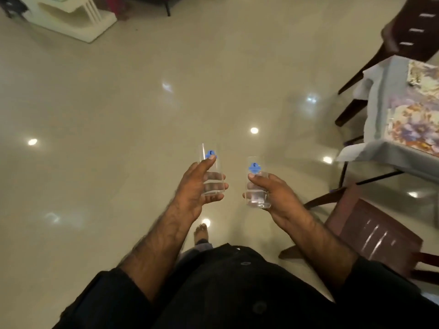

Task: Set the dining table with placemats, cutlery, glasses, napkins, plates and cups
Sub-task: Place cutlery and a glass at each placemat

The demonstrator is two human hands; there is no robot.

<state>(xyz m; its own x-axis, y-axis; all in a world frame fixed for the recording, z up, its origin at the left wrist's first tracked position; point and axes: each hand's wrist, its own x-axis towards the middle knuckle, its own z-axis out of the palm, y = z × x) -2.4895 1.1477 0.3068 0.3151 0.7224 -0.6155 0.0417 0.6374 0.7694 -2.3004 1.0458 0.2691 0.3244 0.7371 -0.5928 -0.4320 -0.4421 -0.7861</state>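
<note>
Clear glass tumblers, one gripped upright in the left hand and one in the right hand, carried above the floor, the dining table at far right; best kept level and apart until set down.

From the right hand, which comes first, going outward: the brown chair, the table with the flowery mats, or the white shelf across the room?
In the head view, from the right hand, which holds a glass:
1. Brown chair, just to its right, lower down.
2. Table with flowery mats, farther right and ahead.
3. White shelf, far off at the upper left, across the floor.
</note>
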